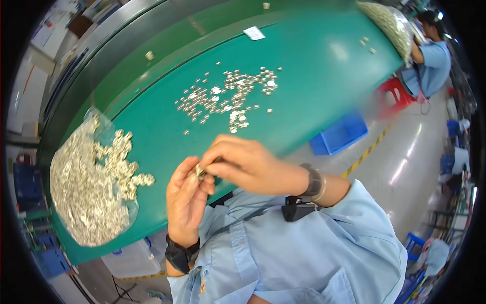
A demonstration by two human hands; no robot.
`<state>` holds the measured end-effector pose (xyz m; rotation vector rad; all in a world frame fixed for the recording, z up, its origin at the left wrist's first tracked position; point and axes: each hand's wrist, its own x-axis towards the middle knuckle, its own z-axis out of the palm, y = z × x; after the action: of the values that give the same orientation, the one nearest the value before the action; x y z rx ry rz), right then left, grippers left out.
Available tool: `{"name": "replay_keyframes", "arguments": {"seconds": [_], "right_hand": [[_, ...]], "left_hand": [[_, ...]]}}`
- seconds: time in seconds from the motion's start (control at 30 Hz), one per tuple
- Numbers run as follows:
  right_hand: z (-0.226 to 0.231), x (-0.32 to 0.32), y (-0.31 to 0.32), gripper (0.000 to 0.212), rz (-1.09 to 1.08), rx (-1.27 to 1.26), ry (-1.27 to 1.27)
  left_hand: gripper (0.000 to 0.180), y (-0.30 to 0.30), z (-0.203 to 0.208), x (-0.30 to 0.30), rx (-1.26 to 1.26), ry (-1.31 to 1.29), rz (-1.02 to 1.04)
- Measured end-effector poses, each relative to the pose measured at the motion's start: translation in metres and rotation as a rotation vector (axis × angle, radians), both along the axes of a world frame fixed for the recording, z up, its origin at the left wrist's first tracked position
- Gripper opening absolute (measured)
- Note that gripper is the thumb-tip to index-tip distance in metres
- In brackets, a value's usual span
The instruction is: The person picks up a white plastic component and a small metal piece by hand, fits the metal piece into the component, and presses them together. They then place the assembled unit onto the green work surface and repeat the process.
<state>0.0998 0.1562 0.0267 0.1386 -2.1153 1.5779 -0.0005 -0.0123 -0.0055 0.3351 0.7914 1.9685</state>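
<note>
Close to my body, over the near edge of the green table [161,109], both hands meet. My left hand [185,200] pinches a small pale part [200,173] between thumb and fingers. The fingertips of my right hand [245,163] press on that same part from the other side, and they hide much of it. Scattered across the middle of the table, beyond my hands, lie many small shiny metal pieces [242,87]. To the left, a clear plastic bag [83,187] full of cream-coloured small parts spills some loose parts [121,147] onto the table.
Along the table's far side runs a green belt [174,38] behind a dark rail. A white paper slip [254,33] lies near it. Another full bag [387,28] rests at the far right, beside a seated person [434,63]. A blue bin [340,134] and red stool [395,96] stand right.
</note>
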Motion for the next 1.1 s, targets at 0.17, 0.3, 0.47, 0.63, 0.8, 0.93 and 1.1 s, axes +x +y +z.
{"name": "replay_keyframes", "arguments": {"seconds": [0.17, 0.3, 0.47, 0.63, 0.8, 0.93, 1.1], "right_hand": [[-0.002, 0.005, -0.002, 0.012, 0.001, -0.044, -0.067], [0.003, 0.010, 0.004, 0.012, 0.050, -0.020, -0.101], [0.005, 0.028, 0.032, 0.011, -0.063, 0.113, -0.068], [-0.007, 0.060, 0.087, 0.012, -0.362, 0.010, -0.236], [-0.006, 0.056, 0.120, 0.014, -0.540, -0.056, -0.346], [0.000, 0.045, 0.126, 0.014, -0.520, 0.066, -0.374], [-0.007, 0.034, 0.127, 0.012, -0.514, 0.222, -0.397]], "left_hand": [[0.034, -0.002, 0.006, 0.007, -0.135, 0.099, 0.017], [0.033, -0.002, 0.006, 0.007, -0.132, 0.109, -0.048], [0.029, 0.003, 0.011, 0.006, -0.113, 0.163, -0.049], [0.027, 0.011, 0.015, 0.006, -0.182, 0.183, 0.006], [0.028, 0.018, 0.012, 0.004, -0.203, 0.197, 0.070], [0.027, 0.019, 0.011, 0.004, -0.199, 0.215, 0.073], [0.026, 0.019, 0.011, 0.005, -0.245, 0.244, 0.083]]}}
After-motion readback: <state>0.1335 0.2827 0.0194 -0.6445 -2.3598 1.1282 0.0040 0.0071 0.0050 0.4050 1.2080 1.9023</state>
